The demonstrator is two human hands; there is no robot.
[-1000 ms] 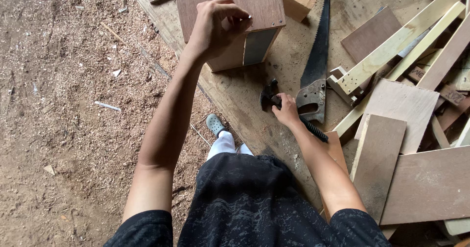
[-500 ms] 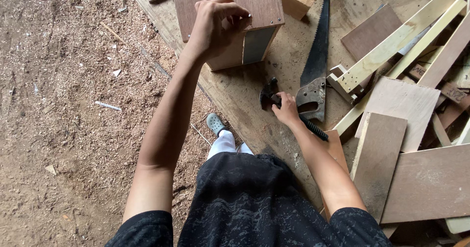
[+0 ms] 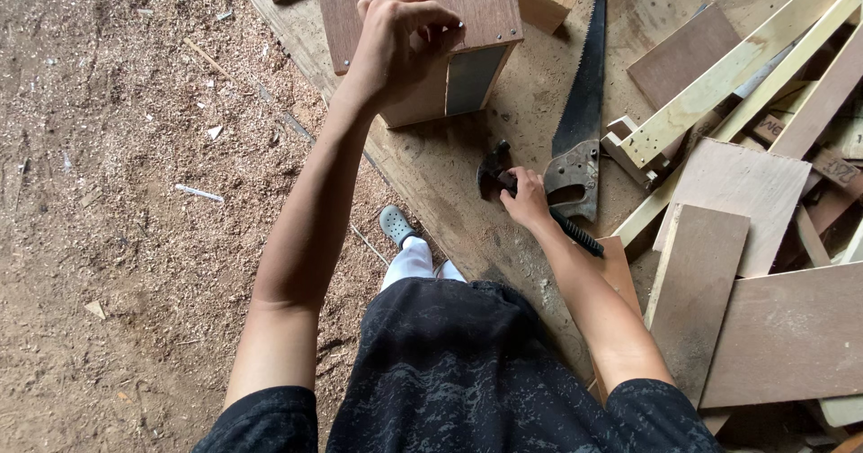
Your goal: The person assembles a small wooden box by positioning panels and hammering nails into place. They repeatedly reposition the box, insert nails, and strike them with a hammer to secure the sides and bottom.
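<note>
The left hand (image 3: 395, 44) rests on top of the box (image 3: 422, 39), a small wooden box with a brown top board. Its fingers (image 3: 431, 17) are curled in tight, and their tips seem to pinch something very small against the board, maybe a nail, but it is too small to tell. The box sits right under those fingers, on the big board (image 3: 449, 174) that serves as a table. The right hand (image 3: 526, 203) is down on that board, well apart from the box. Its fingers are closed around the hammer (image 3: 530, 197), near the dark head, and the black handle sticks out behind the wrist. Just beside those fingers, on the far side, lies a saw (image 3: 580, 111) with its blade pointing away. Past the saw is a pile of planks (image 3: 737, 183). It looks like the step in hand is picking up the hammer while the box is held still. The next move would call for a better grip lower on the handle, then a lift up toward the left fingers.
</note>
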